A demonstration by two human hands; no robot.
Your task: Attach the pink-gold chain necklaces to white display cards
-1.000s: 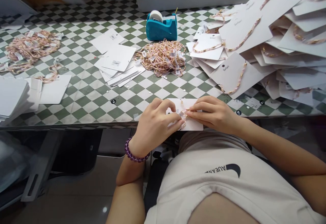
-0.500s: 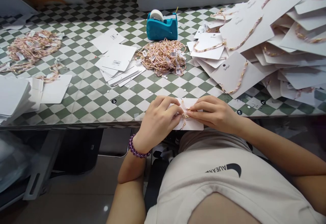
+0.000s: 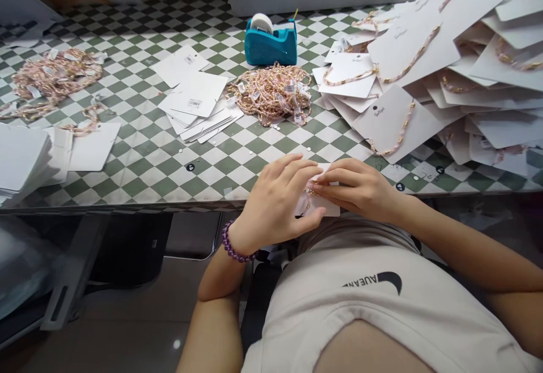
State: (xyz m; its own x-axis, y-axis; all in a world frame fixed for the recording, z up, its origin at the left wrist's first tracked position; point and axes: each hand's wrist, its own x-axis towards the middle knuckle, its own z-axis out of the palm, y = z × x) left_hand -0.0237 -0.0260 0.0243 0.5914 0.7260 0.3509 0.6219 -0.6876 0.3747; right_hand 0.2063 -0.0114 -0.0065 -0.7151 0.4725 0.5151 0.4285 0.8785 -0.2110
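Note:
A white display card (image 3: 331,208) lies at the table's near edge, with a pink and gold beaded necklace (image 3: 307,194) across it. My right hand (image 3: 360,189) pinches the necklace near the card's middle, fingertips pressed together. Over the card's left part is my left hand (image 3: 280,200), its fingers stretched out and its thumb spread away from them. That hand covers much of the card and part of the beads. A purple bead bracelet (image 3: 235,243) circles my left wrist.
Beyond my hands lies a heap of beaded necklaces (image 3: 271,95), with a teal tape dispenser (image 3: 270,44) behind it. Blank cards (image 3: 197,95) are stacked to its left. Carded necklaces (image 3: 399,124) pile up at right. Another necklace heap (image 3: 55,78) and more cards (image 3: 21,155) lie far left.
My left hand has let go of its pinch at the beads. Its fingers have straightened and its thumb has spread over the card. My right hand stays in place.

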